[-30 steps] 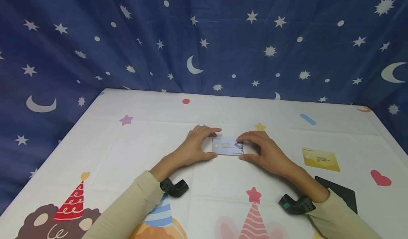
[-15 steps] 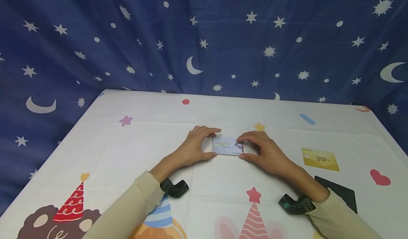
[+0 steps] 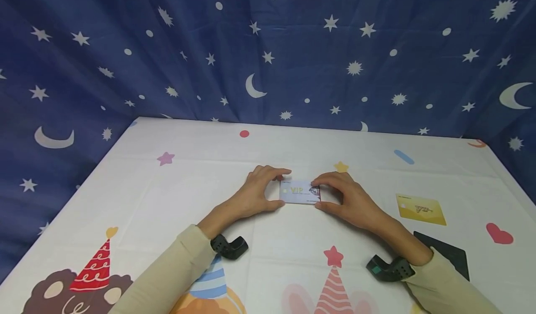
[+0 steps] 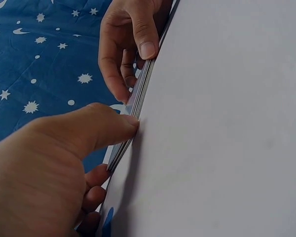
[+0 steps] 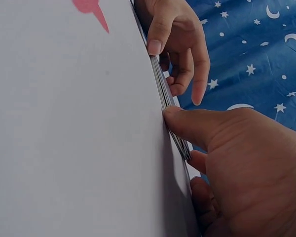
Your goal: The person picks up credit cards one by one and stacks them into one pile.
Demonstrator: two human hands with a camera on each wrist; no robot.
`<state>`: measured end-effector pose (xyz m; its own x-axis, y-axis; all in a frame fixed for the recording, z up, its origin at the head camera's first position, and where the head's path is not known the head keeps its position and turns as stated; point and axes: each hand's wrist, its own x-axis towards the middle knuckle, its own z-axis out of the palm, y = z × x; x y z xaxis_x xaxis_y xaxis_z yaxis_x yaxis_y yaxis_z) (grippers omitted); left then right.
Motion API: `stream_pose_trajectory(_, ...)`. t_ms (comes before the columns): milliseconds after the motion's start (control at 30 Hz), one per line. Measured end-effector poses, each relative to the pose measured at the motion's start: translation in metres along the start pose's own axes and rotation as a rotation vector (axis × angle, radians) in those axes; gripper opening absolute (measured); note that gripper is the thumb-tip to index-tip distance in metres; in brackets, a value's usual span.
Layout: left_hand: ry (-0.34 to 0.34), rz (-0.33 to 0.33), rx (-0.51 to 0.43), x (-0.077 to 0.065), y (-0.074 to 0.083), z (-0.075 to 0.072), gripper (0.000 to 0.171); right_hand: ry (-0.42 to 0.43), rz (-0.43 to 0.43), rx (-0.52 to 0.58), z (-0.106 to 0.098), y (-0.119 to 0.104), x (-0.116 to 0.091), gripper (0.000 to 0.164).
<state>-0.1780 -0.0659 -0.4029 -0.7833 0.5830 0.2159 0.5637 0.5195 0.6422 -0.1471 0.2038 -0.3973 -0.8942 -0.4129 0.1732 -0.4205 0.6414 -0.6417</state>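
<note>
A small stack of cards (image 3: 298, 197) lies flat on the white tablecloth at mid-table, topped by a pale lavender card marked VIP. My left hand (image 3: 253, 195) pinches its left end, thumb on the near edge and fingers at the far side. At the right end my right hand (image 3: 351, 197) holds it the same way, index finger over the top card's far right corner. Both wrist views show the layered edges of the stack (image 4: 144, 84) between the two thumbs. The fingers behind the stack are partly hidden.
To the right lies a gold card (image 3: 421, 209). Closer in, a flat black rectangular item (image 3: 448, 253) is partly covered by the right forearm. A dark blue curtain (image 3: 293, 49) with stars and moons hangs behind the printed tablecloth (image 3: 201, 179).
</note>
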Motion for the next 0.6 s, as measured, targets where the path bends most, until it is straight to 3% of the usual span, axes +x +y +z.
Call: stream_pose_trajectory(600,0.016,0.005,-0.005,-0.0001,0.0004,0.0009,0.068,0.005,-0.001,-0.041,-0.0003,0.0037,0.0001,0.054)
